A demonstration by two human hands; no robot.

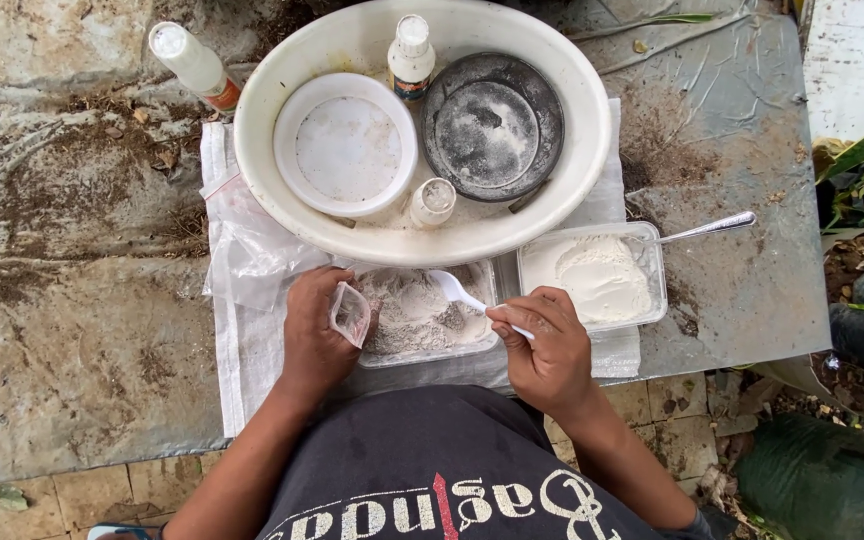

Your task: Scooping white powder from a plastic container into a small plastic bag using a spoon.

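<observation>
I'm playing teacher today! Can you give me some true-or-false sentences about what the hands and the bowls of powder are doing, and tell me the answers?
1. The right hand holds a white plastic spoon. True.
2. The left hand holds a big glass jar. False: it holds a small clear plastic bag.
3. The spoon's bowl is over the tub of greyish powder. True.
4. The metal spoon rests in the tub of white powder. True.
5. The large white basin is empty. False: it holds a white round lid, a dark round dish and two small bottles.
</observation>
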